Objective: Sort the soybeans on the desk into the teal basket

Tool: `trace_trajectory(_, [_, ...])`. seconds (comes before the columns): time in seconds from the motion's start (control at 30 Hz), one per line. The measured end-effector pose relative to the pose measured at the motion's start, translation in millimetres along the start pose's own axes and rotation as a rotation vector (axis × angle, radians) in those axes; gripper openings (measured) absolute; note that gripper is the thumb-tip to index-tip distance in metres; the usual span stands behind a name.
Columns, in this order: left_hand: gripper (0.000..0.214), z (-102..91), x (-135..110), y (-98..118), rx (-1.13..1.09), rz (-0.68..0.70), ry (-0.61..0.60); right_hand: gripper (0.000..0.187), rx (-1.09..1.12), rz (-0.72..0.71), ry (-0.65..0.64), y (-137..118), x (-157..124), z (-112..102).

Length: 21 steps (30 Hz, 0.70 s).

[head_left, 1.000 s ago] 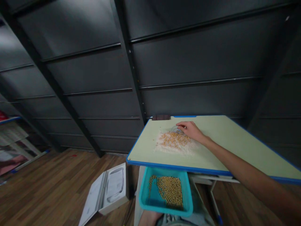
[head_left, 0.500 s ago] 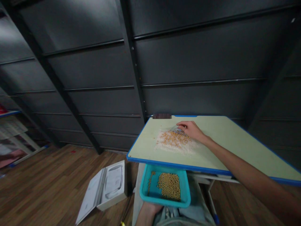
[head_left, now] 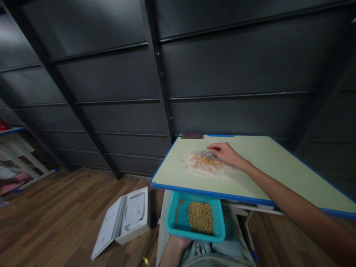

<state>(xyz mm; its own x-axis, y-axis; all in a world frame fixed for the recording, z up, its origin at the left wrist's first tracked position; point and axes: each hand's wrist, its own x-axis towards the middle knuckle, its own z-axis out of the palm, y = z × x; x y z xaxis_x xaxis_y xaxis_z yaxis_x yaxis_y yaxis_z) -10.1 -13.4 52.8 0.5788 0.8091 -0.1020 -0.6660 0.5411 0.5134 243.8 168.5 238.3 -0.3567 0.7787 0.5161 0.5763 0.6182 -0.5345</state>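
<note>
A pile of yellow beans mixed with white grains (head_left: 205, 164) lies on the pale green desk (head_left: 264, 163) with a blue edge. My right hand (head_left: 226, 153) rests on the far right side of the pile, fingers curled and pinched at the beans next to a small clear object (head_left: 207, 152). Below the desk's front edge, a turquoise tray (head_left: 172, 222) with several yellow beans in it sits on my lap. My left hand (head_left: 178, 243) grips the tray from underneath at its near edge; its fingers are hidden.
An open white box (head_left: 125, 218) lies on the wooden floor to the left of my legs. Dark metal shelving fills the wall behind the desk. Papers and a low shelf stand at the far left.
The view shifted slightly and the tray moved a little toward the desk edge. My right hand stays on the pile with hardly any movement.
</note>
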Motion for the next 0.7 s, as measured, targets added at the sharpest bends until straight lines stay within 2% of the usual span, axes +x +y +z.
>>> trace_trajectory(0.37, [0.042, 8.3, 0.9, 1.1, 0.061, 0.039, -0.028, 0.022, 0.067, -0.021, -0.110, -15.8, -5.0, 3.5])
trace_trajectory(0.5, [0.048, 12.5, -1.4, 2.9, 0.051, 0.003, 0.016, 0.022, 0.103, -0.023, -0.137, -21.0, -6.8, 4.7])
trace_trajectory(0.7, [0.041, 12.7, -1.5, 4.5, -0.002, 0.010, 0.008, 0.021, 0.124, -0.023, -0.174, -35.3, -9.7, 5.5])
